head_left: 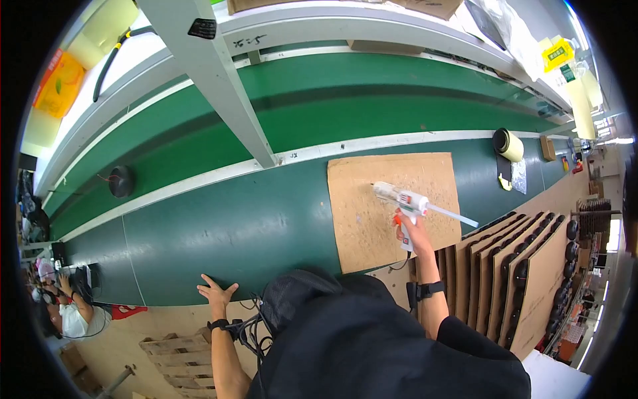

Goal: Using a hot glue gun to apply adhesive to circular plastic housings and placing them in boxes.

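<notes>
In my right hand (415, 234) is a white hot glue gun (401, 196), gripped by its handle with its nozzle pointing left. A long pale glue stick (453, 215) juts out of its back end, and a dark cord hangs from the handle's base. Beneath the gun lies a stained cardboard sheet (359, 226) on the green worktable (232, 233). My left hand (216, 293) rests at the table's near edge, fingers spread, holding nothing.
Cardboard dividers (531, 279) with black round parts stand at the right. A tape roll (508, 144) lies on the table's far right. A dark round part (120, 181) sits on the green belt at left. A grey post (219, 80) rises ahead. Another person (76, 312) works at far left.
</notes>
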`<state>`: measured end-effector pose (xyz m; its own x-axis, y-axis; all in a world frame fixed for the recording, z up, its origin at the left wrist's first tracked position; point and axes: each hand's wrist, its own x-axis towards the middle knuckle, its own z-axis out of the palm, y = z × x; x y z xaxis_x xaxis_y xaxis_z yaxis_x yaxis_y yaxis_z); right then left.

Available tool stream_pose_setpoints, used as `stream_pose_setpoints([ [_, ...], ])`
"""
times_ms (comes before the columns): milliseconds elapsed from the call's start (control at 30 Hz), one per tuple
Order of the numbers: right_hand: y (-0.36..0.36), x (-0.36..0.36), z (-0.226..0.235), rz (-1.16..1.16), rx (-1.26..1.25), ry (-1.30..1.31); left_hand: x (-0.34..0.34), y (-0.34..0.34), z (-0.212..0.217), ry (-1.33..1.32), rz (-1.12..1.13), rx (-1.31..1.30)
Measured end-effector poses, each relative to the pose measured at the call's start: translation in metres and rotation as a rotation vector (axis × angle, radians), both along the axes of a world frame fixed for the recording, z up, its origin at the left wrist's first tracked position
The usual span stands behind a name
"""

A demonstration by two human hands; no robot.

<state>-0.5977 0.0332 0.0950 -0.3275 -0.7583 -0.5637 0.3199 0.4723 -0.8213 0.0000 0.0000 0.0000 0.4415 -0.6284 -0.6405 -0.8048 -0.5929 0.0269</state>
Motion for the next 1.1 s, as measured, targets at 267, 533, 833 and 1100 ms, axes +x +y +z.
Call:
stream_pose_setpoints([
  [267,-0.024,0.025,0.007,0.217,0.186,0.274,-0.009,0.003,-0.002,0.045,0.013,-0.101],
  [533,-0.023,0.033,0.011,0.271,0.163,0.432,0.0,0.008,-0.004,0.02,-0.008,-0.109],
  [833,0.001,0.019,0.0,-0.106,0.133,0.125,-0.001,-0.001,0.001,0.009,-0.01,-0.118],
  [1100,0.002,-0.002,-0.008,0.174,0.255,0.028,-0.017,-0.005,0.03,-0.055,-0.1,-0.11],
])
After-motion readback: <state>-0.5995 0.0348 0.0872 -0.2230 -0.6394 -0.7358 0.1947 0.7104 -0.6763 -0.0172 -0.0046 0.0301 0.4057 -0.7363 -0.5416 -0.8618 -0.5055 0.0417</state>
